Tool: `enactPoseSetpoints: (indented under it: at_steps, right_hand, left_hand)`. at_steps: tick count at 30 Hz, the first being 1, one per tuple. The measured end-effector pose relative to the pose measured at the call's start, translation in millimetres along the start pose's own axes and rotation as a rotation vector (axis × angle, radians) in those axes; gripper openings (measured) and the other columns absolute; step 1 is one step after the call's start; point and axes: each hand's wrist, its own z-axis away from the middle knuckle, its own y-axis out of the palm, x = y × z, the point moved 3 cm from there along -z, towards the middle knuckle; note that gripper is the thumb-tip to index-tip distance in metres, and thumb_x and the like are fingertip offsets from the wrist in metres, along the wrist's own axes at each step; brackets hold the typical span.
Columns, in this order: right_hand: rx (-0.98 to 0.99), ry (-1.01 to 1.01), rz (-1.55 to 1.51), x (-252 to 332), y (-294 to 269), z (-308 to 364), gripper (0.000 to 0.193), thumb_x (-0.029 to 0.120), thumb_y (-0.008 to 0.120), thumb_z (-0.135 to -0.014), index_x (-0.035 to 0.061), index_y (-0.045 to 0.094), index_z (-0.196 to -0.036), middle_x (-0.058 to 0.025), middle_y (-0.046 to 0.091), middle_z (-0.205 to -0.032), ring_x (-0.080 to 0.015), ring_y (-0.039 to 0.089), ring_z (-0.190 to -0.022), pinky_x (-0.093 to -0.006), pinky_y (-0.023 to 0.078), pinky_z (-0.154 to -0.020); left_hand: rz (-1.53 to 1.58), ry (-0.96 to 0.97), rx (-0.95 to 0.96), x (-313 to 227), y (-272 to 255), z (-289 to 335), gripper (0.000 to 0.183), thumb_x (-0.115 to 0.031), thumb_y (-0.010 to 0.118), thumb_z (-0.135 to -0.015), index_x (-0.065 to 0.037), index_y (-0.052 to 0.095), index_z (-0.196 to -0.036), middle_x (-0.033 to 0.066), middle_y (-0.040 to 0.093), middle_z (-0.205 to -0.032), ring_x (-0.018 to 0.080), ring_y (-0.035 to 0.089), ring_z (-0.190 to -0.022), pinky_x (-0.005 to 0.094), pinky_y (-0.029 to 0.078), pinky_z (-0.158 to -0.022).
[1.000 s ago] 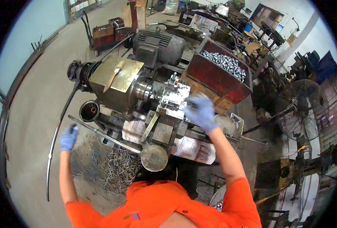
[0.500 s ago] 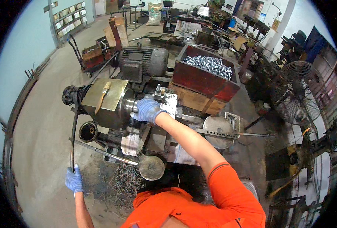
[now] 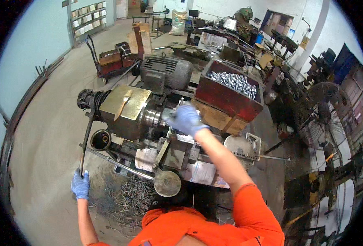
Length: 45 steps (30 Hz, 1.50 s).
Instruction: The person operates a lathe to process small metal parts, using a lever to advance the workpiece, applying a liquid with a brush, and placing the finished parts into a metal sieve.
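Observation:
My left hand (image 3: 80, 185), in a blue knit glove, is closed around the lower end of a long dark lever (image 3: 86, 145). That lever runs up to the back end of a lathe-like machine's headstock (image 3: 122, 129). My right hand (image 3: 185, 119), gloved alike, is over the tool slide, just right of the shiny round spindle nose (image 3: 152, 117). Motion smears its fingers, so whether they hold a part does not show. A brush (image 3: 123, 105) with a wooden handle lies on the brass-coloured headstock cover (image 3: 135, 96).
Behind the slide, a red metal bin (image 3: 226, 96) full of shiny metal parts (image 3: 234, 83) rests on a wooden crate. A motor (image 3: 167, 71) sits behind the headstock. Metal shavings (image 3: 134, 199) cover floor below. A round-ended bar (image 3: 167, 183) juts toward me; a caged fan (image 3: 324, 110) stands right.
My right hand has moved right, away from the spindle nose, and is now blurred. My left hand keeps its hold on the lever. The whole view has shifted slightly.

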Motion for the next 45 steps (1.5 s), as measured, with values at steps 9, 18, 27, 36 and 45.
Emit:
enactPoseSetpoints:
  at_steps: [9, 18, 27, 36, 45]
  right_hand:
    - [-0.55, 0.289, 0.417, -117.1, -134.6, 64.7, 0.041, 0.047, 0.059, -0.077, 0.0105, 0.068, -0.095, -0.0183, 0.055, -0.116, -0.0345, 0.051, -0.105, -0.0415, 0.041, -0.089]
    - [-0.339, 0.245, -0.096, -83.3, -44.8, 192.7, 0.034, 0.038, 0.068, -0.072, 0.0094, 0.069, -0.091, -0.0194, 0.056, -0.113, -0.0382, 0.05, -0.107, -0.044, 0.039, -0.093]
    - [-0.306, 0.409, -0.27, -101.1, 1.4, 262.1, 0.027, 0.029, 0.07, -0.07, 0.0091, 0.071, -0.087, -0.0156, 0.065, -0.092, -0.0317, 0.059, -0.092, -0.0393, 0.042, -0.088]
    - [-0.329, 0.45, -0.444, -98.3, 16.9, 273.2, 0.024, 0.025, 0.072, -0.068, 0.0034, 0.069, -0.078, -0.0154, 0.065, -0.08, -0.0311, 0.06, -0.08, -0.0375, 0.046, -0.076]
    - [-0.237, 0.498, -0.519, -69.4, 11.9, 282.0, 0.017, 0.021, 0.071, -0.069, 0.0064, 0.069, -0.076, -0.0119, 0.063, -0.064, -0.0259, 0.061, -0.062, -0.0318, 0.048, -0.068]
  left_hand:
    - [0.555, 0.385, -0.207, -159.1, -77.7, -32.8, 0.051, -0.038, 0.055, -0.085, -0.005, 0.049, -0.124, 0.0184, 0.06, -0.108, 0.0304, 0.061, -0.089, 0.0389, 0.046, -0.079]
    - [0.307, 0.731, -0.326, -244.7, -22.8, -69.0, 0.039, -0.036, 0.055, -0.084, -0.011, 0.056, -0.113, 0.0128, 0.061, -0.085, 0.0297, 0.061, -0.065, 0.0402, 0.047, -0.059]
    - [0.333, 0.757, -0.302, -240.2, -27.9, -70.4, 0.03, -0.029, 0.056, -0.084, -0.011, 0.06, -0.107, 0.0127, 0.063, -0.084, 0.0292, 0.062, -0.068, 0.0394, 0.048, -0.062]
    - [0.318, 0.473, -0.268, -192.1, -48.1, -97.3, 0.027, -0.032, 0.054, -0.086, -0.013, 0.065, -0.101, 0.0146, 0.064, -0.078, 0.0304, 0.062, -0.068, 0.0394, 0.048, -0.063]
    - [0.374, 0.911, -0.218, -277.7, -58.6, -6.2, 0.022, -0.025, 0.053, -0.084, -0.009, 0.065, -0.092, 0.0141, 0.062, -0.069, 0.03, 0.061, -0.062, 0.0407, 0.047, -0.057]
